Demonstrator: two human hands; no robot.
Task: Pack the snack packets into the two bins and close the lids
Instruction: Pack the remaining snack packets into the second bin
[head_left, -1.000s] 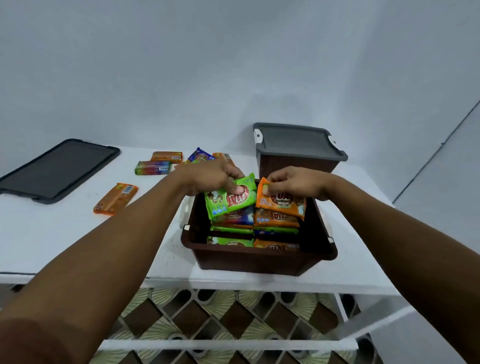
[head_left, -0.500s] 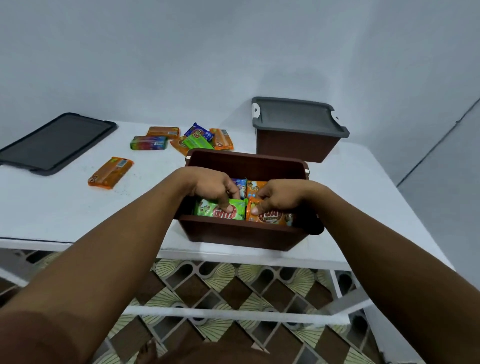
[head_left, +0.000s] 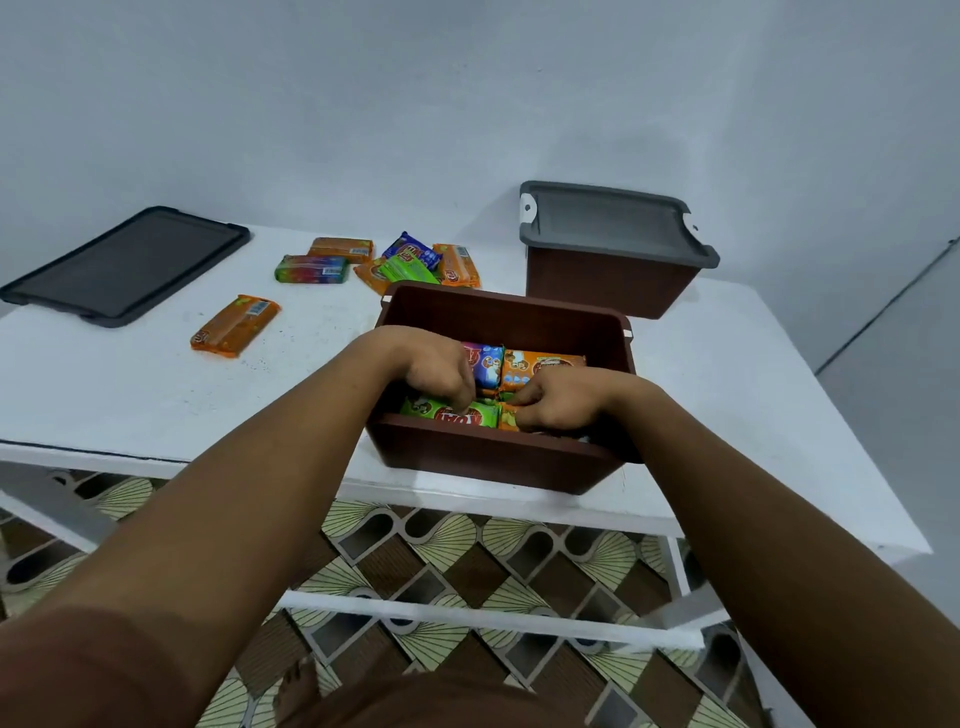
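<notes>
An open brown bin (head_left: 498, 317) stands at the table's near edge, filled with snack packets. Both my hands are inside it. My left hand (head_left: 439, 371) has curled fingers on a green packet (head_left: 447, 414) at the bin's near side. My right hand (head_left: 553, 408) pinches an orange packet (head_left: 508, 418) beside the green one. A blue packet (head_left: 488, 361) and another orange packet (head_left: 540, 364) lie further back in the bin. A second brown bin (head_left: 602, 280) with its grey lid (head_left: 610, 223) shut stands at the back right.
A loose grey lid (head_left: 124, 265) lies at the table's back left. Several packets (head_left: 410, 262) lie behind the open bin, a multicoloured one (head_left: 310, 268) to their left and a lone orange packet (head_left: 234, 325) nearer. Below the white table (head_left: 104, 395) is patterned floor.
Both hands lowered the green and orange packets from above the bin down into its near side. The camera tilted down and closer.
</notes>
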